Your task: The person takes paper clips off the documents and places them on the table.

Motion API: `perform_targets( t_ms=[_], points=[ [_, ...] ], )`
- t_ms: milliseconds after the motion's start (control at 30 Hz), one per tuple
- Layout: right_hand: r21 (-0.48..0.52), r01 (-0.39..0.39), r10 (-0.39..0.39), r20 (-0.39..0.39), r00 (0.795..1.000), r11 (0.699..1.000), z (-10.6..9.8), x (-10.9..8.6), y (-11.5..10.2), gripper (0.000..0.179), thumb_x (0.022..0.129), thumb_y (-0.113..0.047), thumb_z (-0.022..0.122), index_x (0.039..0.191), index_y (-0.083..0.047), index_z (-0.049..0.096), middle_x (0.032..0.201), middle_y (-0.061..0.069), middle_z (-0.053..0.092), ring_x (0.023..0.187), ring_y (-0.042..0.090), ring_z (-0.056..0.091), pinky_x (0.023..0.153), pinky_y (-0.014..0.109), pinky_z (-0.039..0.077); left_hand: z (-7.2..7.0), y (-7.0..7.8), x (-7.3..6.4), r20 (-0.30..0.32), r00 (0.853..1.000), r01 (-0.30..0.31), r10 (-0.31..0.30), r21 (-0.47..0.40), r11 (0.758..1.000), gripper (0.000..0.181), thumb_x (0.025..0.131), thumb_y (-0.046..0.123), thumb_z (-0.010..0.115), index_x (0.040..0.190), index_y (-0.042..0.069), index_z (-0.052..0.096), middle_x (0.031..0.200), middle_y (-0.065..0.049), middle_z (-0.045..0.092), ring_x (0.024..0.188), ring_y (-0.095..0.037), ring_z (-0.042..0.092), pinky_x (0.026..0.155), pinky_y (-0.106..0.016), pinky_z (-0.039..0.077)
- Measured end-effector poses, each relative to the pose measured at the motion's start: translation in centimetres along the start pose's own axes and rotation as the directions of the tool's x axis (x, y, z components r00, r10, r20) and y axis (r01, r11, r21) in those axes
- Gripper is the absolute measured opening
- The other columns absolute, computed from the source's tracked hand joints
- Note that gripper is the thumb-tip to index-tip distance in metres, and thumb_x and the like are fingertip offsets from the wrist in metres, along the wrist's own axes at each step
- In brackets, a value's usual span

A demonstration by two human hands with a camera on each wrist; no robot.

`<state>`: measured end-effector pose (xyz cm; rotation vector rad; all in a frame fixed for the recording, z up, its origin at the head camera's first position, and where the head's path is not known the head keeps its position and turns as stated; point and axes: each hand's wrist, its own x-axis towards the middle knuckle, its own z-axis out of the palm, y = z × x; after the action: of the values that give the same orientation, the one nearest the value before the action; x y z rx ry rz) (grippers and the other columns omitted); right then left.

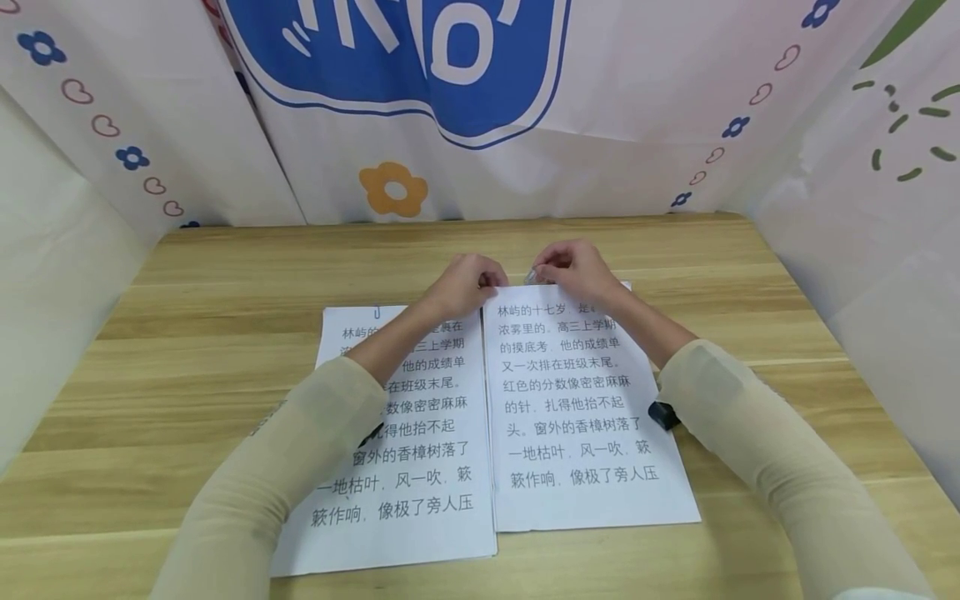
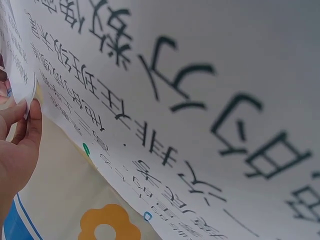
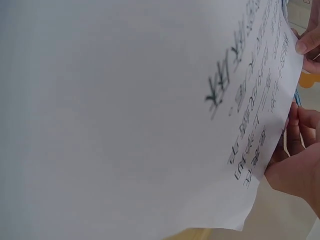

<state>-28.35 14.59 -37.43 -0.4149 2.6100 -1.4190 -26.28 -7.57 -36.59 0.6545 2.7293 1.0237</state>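
Two stacks of printed paper lie side by side on the table. My left hand (image 1: 468,282) pinches the top left corner of the right-hand stack (image 1: 577,492); thumb and fingers grip that corner in the left wrist view. At the same top edge, my right hand (image 1: 576,268) pinches a small thin piece, pale in the head view. Beside its fingertips in the right wrist view it shows as a blue paper clip (image 3: 297,97). The left-hand stack (image 1: 405,537) lies under my left forearm, a blue paper clip (image 1: 377,312) on its top edge.
Wood-grain table (image 1: 225,275) surrounds the papers. A white printed curtain (image 1: 615,167) rises behind the table's far edge, with more at both sides. Green (image 2: 86,149) and blue paper clips (image 2: 147,216) show along a paper edge in the left wrist view.
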Motion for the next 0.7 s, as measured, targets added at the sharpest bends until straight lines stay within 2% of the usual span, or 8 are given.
perform_targets(
  t_ms=[233,400,700],
  points=[
    [0.012,-0.009,0.01,-0.038,0.999,1.0,-0.1,0.4,0.2,0.013,0.097,-0.004,0.07,0.107,0.004,0.074,0.098,0.016,0.074,0.081,0.019,0.066,0.069,0.022,0.053,0.0,0.0,0.1,0.005,1.0,0.002,-0.002,0.011,1.0,0.02,0.097,-0.009,0.062,0.111,-0.001,0.074,0.099,-0.012,0.07,0.092,-0.023,0.063,0.084,-0.03,0.055],
    [-0.001,-0.048,0.048,-0.052,0.997,0.999,0.0,0.7,0.2,0.012,0.096,-0.005,0.071,0.105,0.002,0.075,0.099,0.016,0.074,0.084,0.021,0.068,0.07,0.021,0.054,0.1,0.0,0.1,0.005,1.0,0.001,-0.001,0.016,1.0,0.021,0.097,-0.009,0.062,0.111,-0.001,0.074,0.099,-0.012,0.07,0.092,-0.023,0.063,0.084,-0.03,0.055],
    [0.001,-0.114,0.114,-0.06,0.992,0.993,0.2,1.2,0.1,0.013,0.1,-0.007,0.068,0.108,0.0,0.074,0.104,0.016,0.07,0.087,0.024,0.066,0.075,0.028,0.056,0.1,0.1,0.2,0.013,1.0,-0.009,0.009,0.029,1.0,0.022,0.096,-0.01,0.062,0.112,-0.002,0.075,0.1,-0.014,0.071,0.093,-0.025,0.064,0.085,-0.032,0.055]
  ],
)
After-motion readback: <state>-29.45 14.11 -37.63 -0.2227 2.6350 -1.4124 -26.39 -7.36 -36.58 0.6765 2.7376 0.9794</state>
